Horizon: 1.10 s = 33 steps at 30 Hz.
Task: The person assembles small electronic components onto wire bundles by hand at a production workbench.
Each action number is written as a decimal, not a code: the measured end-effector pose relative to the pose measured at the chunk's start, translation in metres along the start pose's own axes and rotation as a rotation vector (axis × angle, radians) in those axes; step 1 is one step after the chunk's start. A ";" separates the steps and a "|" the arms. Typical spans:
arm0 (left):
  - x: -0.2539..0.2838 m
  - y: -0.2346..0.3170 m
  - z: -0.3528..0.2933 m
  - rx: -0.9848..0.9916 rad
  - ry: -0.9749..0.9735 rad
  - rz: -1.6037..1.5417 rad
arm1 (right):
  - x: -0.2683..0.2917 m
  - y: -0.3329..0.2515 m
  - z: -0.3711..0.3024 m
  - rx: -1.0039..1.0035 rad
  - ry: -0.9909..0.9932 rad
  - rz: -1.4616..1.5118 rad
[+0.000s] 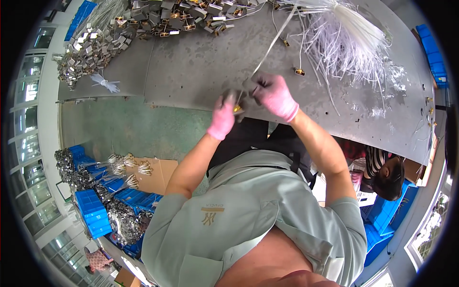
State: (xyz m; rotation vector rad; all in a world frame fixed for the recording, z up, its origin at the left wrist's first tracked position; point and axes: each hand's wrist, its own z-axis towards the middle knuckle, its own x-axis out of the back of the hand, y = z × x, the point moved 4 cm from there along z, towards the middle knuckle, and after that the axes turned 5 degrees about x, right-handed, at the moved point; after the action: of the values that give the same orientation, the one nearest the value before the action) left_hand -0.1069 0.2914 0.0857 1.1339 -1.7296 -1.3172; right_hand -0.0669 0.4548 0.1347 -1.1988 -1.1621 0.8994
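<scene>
Both hands wear pink gloves with dark grey fingers, and they work close together over the near edge of the grey metal table. In the closed fingers of my left hand is a small metal part with a gold-coloured face. My right hand is closed in a pinch on a thin white wire, which runs up toward the far side. Its fingertips partly hide where wire and part meet. Beyond my right hand lies a similar gold-faced part on its own white wire.
Metal parts are heaped along the far edge, with more at the left. A bundle of white strands spreads at the far right. Blue crates stand lower left. A person is below the table's right side.
</scene>
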 end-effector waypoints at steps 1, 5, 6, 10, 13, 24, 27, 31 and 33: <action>-0.016 0.021 0.004 -0.042 -0.053 -0.036 | 0.006 -0.004 0.007 0.001 0.002 -0.001; -0.047 0.037 0.036 -0.038 -0.158 -0.136 | 0.031 -0.024 0.024 -0.086 0.047 0.062; -0.055 0.042 0.038 -0.005 -0.230 -0.217 | 0.035 -0.026 0.025 -0.099 0.021 0.064; -0.068 0.045 0.048 -0.011 -0.308 -0.261 | 0.057 -0.034 0.028 -0.085 0.056 0.130; -0.078 0.051 0.049 0.021 -0.374 -0.255 | 0.070 -0.026 0.032 -0.035 0.156 0.222; -0.120 0.061 0.123 -0.481 -0.171 0.571 | 0.175 0.025 0.030 -0.094 0.312 -0.854; -0.144 0.056 0.151 -0.411 -0.207 0.888 | 0.200 0.058 -0.028 -0.165 0.274 -1.084; -0.161 0.035 0.179 -0.362 -0.203 1.008 | 0.193 0.076 -0.081 -0.461 0.180 -1.160; -0.170 0.043 0.183 -0.228 -0.244 1.034 | 0.199 0.093 -0.094 -0.463 0.185 -1.161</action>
State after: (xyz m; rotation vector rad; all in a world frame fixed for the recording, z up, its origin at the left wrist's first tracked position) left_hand -0.2128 0.5213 0.0781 -0.1190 -1.8477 -0.9380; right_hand 0.0717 0.6417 0.0825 -0.7001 -1.6462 -0.3635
